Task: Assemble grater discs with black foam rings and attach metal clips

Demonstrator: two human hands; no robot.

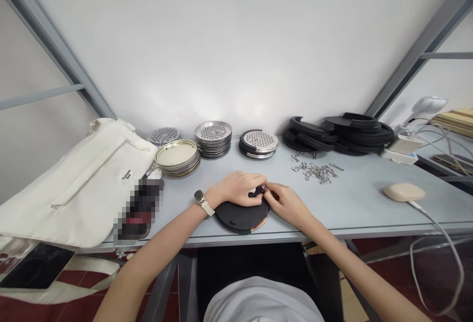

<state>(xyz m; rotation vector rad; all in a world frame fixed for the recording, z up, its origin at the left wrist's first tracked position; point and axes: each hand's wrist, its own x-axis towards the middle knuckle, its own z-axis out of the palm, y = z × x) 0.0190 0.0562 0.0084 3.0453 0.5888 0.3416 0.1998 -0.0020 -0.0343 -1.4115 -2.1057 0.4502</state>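
A flat black round cover (236,215) lies near the front edge of the table, with a shiny coloured disc edge (260,222) showing at its lower right. My left hand (242,187) reaches over the cover from the left, its fingers curled and gripping the cover's upper right part. Between those fingers is a small dark spot with a metallic glint, too small to name. My right hand (284,204) meets the same spot from the right, thumb and forefinger pinched at the rim. Whatever sits in that pinch is hidden.
Behind stand stacks of gold lids (177,153), perforated metal discs (213,132), a partly covered perforated disc (261,141) and black covers (358,132). Small metal clips (316,172) lie in a pile to the right. A white bag (84,184) is left; a corded cream device (404,191) right.
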